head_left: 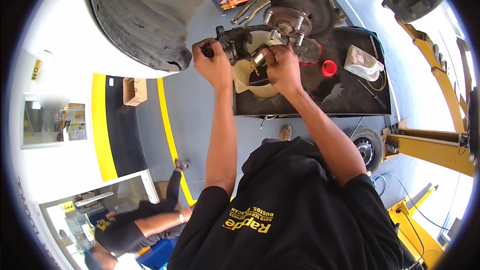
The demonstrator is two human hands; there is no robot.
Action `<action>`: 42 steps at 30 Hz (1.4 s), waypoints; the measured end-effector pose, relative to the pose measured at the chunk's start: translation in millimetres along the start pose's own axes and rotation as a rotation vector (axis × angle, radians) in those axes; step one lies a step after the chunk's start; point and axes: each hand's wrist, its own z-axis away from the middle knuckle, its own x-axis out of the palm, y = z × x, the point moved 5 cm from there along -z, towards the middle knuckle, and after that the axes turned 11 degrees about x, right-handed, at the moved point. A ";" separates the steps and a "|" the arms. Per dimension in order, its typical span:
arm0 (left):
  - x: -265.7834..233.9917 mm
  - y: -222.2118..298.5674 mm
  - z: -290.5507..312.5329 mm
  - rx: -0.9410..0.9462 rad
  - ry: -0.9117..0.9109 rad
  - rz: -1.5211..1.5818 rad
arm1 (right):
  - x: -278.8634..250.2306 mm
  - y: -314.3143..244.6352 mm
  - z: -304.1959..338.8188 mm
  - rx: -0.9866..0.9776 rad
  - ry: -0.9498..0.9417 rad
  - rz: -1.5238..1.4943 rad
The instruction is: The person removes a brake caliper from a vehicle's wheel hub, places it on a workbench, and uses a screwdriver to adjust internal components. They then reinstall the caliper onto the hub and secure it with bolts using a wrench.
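A dark brake caliper (229,50) is gripped in my left hand (212,62), its fingers closed around the near side. My right hand (283,67) pinches a shiny metal piston (258,56) just right of the caliper. Beneath both parts sits a cream plastic basin (256,90) on a black work table (320,102). Beyond my hands is the wheel hub (287,22) with bare studs, in front of the brake disc (300,1). Locking pliers (252,9) hang left of the hub.
On the table lie a red cap (329,68), a clear plastic bag (363,62) and a screwdriver (372,94). The fender liner (145,15) hangs at upper left. A wheel (367,147) and yellow lift arm (425,151) stand right; another person (145,225) is lower left.
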 end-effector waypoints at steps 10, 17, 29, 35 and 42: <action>5.0 17.2 -7.7 0.302 -0.193 -0.038 | -6.8 16.3 1.6 -0.184 -0.069 0.203; 9.6 18.0 3.1 0.258 -0.252 -0.039 | -42.9 73.6 -0.1 0.379 0.034 -0.509; 32.7 14.1 22.4 0.238 -0.458 -0.109 | -35.4 267.7 -86.8 0.789 -0.129 -0.205; 22.9 5.5 29.6 0.186 -0.441 -0.143 | 34.7 236.1 -143.0 -0.035 -0.178 0.586; 26.5 18.9 29.0 0.150 -0.369 -0.172 | 77.9 257.3 -152.7 -0.091 -0.483 0.612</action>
